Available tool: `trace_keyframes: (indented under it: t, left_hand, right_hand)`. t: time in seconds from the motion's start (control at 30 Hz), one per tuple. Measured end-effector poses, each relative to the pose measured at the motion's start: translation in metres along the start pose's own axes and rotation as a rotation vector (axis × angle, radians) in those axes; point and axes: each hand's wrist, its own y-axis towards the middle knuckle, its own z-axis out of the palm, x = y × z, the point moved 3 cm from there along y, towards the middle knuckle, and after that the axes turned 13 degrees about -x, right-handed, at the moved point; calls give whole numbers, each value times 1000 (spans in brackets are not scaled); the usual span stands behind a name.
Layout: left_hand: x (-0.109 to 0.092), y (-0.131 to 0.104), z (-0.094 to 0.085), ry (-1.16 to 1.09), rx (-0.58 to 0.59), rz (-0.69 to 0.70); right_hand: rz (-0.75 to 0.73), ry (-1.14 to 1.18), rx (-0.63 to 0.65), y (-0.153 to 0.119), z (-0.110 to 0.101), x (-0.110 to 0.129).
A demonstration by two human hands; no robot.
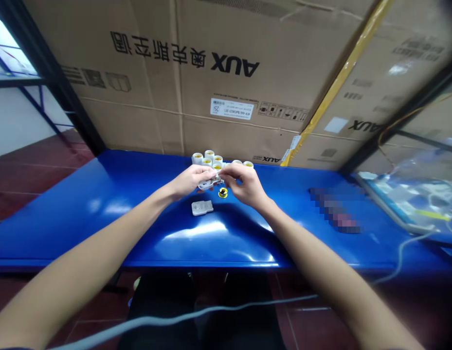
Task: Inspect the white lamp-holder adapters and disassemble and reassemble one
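My left hand (189, 180) and my right hand (245, 184) meet over the blue table (138, 214), both pinching a small grey plastic part (210, 183) between their fingers. Just below the hands, a small yellow metal piece (223, 193) lies on the table. Another grey plastic part (202, 208) rests flat on the table nearer to me, left of centre. Behind the hands stands a cluster of several white lamp sockets with yellow insides (211, 158).
Large AUX cardboard boxes (218, 73) stand right behind the table. A clear plastic bag with cables (419, 192) lies at the right end. A blurred object (337, 211) lies right of my hands. A grey cable (211, 311) hangs below the table's front edge.
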Motion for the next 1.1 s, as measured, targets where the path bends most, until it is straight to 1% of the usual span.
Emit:
trace_keyframes:
  t: [0.1,0.33,0.53,0.83,1.1]
  left_hand:
    - [0,0,1,15,-5,2]
    - [3,2,0,43,-43,-2]
    - [5,3,1,55,-53,2]
    - [9,4,2,56,-68,26]
    - [0,0,4,151,-53,115]
  right_hand:
    - [-21,5,-6,0,0,1]
    - [65,55,8,0,1,0]
    - [70,61,-13,-1,2,-1]
    - [34,-38,-46,-3,4,-2]
    - [-108,-168,-80,-4,5,3]
